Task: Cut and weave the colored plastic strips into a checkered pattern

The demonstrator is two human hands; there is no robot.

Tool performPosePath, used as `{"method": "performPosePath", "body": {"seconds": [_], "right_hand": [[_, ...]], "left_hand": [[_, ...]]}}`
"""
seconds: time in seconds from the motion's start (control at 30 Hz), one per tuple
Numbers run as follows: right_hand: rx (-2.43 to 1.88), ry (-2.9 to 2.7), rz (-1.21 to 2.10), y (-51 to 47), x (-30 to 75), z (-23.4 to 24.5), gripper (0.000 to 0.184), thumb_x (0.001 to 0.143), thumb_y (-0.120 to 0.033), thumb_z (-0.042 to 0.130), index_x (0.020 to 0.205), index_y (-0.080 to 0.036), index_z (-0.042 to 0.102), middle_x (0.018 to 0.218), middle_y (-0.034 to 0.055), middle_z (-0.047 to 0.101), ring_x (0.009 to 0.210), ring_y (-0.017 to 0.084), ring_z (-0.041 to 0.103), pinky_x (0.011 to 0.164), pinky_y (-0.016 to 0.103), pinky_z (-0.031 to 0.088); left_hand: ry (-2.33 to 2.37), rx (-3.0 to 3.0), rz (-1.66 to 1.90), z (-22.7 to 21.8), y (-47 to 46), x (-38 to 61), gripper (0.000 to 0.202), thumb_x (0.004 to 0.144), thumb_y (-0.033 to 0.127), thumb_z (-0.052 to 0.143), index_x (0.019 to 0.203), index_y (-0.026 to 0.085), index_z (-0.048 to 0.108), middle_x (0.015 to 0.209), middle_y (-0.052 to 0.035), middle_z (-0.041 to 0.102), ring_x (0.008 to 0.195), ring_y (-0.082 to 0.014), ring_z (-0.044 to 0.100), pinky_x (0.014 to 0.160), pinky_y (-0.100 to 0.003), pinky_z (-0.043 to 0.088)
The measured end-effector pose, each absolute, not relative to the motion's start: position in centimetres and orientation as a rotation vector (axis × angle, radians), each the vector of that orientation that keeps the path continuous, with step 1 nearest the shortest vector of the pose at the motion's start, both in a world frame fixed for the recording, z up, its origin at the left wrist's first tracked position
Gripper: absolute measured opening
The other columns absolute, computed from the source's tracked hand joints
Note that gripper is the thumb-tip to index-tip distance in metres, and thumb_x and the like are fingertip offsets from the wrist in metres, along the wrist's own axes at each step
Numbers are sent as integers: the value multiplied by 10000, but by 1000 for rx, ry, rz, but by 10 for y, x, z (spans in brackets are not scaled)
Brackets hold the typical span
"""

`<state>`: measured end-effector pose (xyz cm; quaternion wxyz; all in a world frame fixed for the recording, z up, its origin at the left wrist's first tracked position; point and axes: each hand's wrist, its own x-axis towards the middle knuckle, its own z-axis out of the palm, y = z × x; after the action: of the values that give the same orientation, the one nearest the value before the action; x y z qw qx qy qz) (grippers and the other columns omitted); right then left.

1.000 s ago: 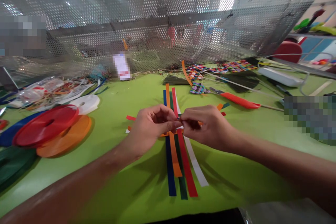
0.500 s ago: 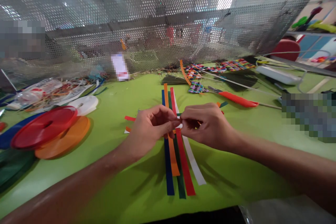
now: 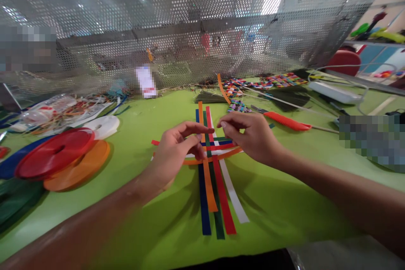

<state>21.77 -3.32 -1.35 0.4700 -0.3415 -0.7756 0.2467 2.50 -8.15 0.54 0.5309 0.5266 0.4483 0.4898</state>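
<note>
Coloured flat strips cross one another on the table in front of me. Blue [image 3: 204, 202], orange [image 3: 209, 190], green [image 3: 218, 215], red [image 3: 224, 202] and white [image 3: 234, 196] strips run lengthwise. Others lie across them, among them a bowed orange cross strip [image 3: 192, 162] and a red cross strip [image 3: 226, 147]. My left hand [image 3: 180, 147] is over the crossing's left side, its index finger stretched out and its thumb apart; lower fingertips rest by the orange cross strip. My right hand [image 3: 253, 135] hovers over the right side, fingers loosely bent with nothing visible between them. Both hands hide parts of the cross strips.
Rolls of red [image 3: 31, 158], orange [image 3: 91, 166], white [image 3: 106, 126] and green [image 3: 22, 202] strip lie at left, near a heap of scraps. A red-handled cutter [image 3: 286, 121] and woven colourful pieces [image 3: 272, 81] lie behind. A perforated metal screen [image 3: 177, 21] bounds the back.
My fingers have come away from the pinch at the crossing. The right hand has moved slightly up and right, and the cross strips now show between my hands.
</note>
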Motion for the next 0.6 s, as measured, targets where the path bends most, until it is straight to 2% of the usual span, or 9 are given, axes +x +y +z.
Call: {"method": "performPosePath", "body": {"seconds": [0.07,0.13,0.23,0.4,0.6], "right_hand": [[-785,-1831,999,-36,215,-11,207,937,-299,530,849,-159,654,618,-11,572,493,91,498,474,232,387],[-707,-1726,1345,-39,213,-11,245,961,-354,543,880,-158,665,647,-10,579,480,86,511,457,229,407],[-575,-1573,1635,-43,212,-14,225,962,-354,598,940,-154,699,688,-3,592,506,79,518,469,222,426],[-480,-1418,1831,-45,212,-17,175,959,-303,633,989,-153,718,717,2,619,526,74,534,472,203,443],[-470,-1412,1869,-46,212,-15,180,964,-299,629,1014,-155,725,755,12,634,560,84,559,485,209,453]], "left_hand": [[1055,1204,1214,6,-80,25,87,803,144,669,878,143,714,878,-42,746,519,-75,583,519,-206,505],[1026,1163,1233,7,-80,25,52,779,125,663,817,141,695,783,-19,713,518,-78,581,512,-201,492],[956,1122,1250,8,-81,24,47,755,111,654,780,142,678,722,1,680,515,-79,580,504,-193,478],[871,1091,1211,9,-83,23,50,751,110,641,767,140,677,726,-10,693,523,-84,590,512,-187,472],[847,1054,1200,8,-82,21,56,738,102,640,748,139,681,695,-4,681,522,-87,588,510,-182,470]]}}
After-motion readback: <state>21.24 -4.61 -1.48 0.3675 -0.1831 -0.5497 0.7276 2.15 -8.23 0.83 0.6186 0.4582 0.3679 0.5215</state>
